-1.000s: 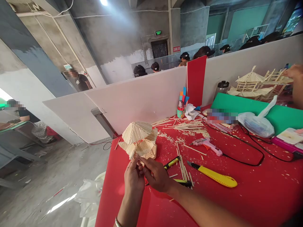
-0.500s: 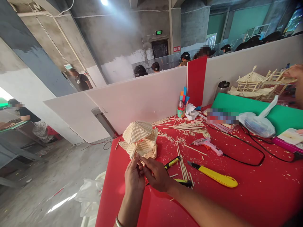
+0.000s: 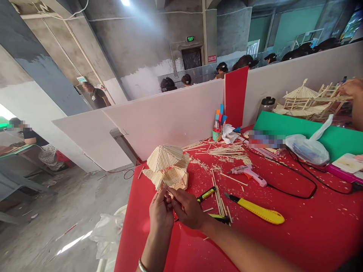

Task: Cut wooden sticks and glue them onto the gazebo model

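A small pavilion model of pale wooden sticks (image 3: 165, 159), with two tiers of roof, stands near the left edge of the red table (image 3: 300, 241). Just in front of it, my left hand (image 3: 161, 211) and my right hand (image 3: 187, 208) meet with fingertips pinched together. Whatever lies between the fingers is too small and too covered to make out. Beside my right hand are a black-and-yellow cutter (image 3: 206, 194) and another yellow-and-black tool (image 3: 220, 218), partly behind my forearm. Loose thin sticks (image 3: 219, 194) lie close by.
To the right lie a pink glue gun (image 3: 253, 176) with a black cord and a large yellow utility knife (image 3: 262, 210). Behind are a stick pile (image 3: 224, 150), a white partition (image 3: 170, 117) and a plastic bag (image 3: 309, 147). Another person's hand (image 3: 351, 87) is beside a larger stick model (image 3: 303, 98).
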`<state>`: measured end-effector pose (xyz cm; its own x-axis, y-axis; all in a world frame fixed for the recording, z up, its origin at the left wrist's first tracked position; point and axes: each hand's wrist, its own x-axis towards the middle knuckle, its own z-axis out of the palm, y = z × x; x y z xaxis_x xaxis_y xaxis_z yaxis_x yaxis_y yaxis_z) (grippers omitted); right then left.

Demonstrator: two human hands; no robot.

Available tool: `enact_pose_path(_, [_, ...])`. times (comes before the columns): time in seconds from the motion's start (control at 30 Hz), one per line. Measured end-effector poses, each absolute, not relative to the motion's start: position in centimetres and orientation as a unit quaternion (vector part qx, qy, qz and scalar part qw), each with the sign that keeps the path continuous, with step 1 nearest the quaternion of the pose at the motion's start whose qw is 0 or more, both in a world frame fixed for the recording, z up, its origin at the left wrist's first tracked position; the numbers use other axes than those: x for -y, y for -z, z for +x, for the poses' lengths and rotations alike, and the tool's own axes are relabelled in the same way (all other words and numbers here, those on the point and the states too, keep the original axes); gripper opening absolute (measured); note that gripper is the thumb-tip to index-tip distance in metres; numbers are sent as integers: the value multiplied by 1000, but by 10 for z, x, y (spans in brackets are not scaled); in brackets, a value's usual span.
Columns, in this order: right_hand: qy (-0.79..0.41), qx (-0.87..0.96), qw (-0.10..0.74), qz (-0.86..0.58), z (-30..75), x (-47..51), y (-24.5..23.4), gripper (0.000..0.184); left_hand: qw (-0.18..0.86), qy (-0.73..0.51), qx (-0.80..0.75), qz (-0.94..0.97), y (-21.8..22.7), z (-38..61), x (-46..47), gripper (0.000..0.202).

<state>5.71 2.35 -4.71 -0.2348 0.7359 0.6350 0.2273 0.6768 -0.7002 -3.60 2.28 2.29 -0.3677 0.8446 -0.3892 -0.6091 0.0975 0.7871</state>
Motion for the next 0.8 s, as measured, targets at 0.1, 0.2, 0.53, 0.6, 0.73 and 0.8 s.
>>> enact_pose_path(0.1, [-239, 750, 525, -324, 57, -24, 47, 46, 544, -666, -495, 121, -23, -36, -23, 43])
enact_pose_path(0.2, [-243, 752, 518, -328, 58, -24, 45, 46, 542, -670, -493, 123, -23, -35, -23, 44])
enact_pose_path(0.53, [-179, 794, 468, -344, 76, -19, 29, 35, 541, -673, -485, 139, -21, -37, -25, 44])
enact_pose_path(0.6, [-152, 799, 450, -368, 95, -18, 23, 30, 539, -680, -477, 138, -20, -37, -26, 44])
enact_pose_path(0.73, [-99, 725, 405, -548, 160, -18, 18, 34, 538, -685, -473, 130, -20, -35, -27, 46])
enact_pose_path(0.8, [-44, 665, 337, -666, 200, -18, 22, 40, 539, -684, -473, 134, -20, -35, -27, 46])
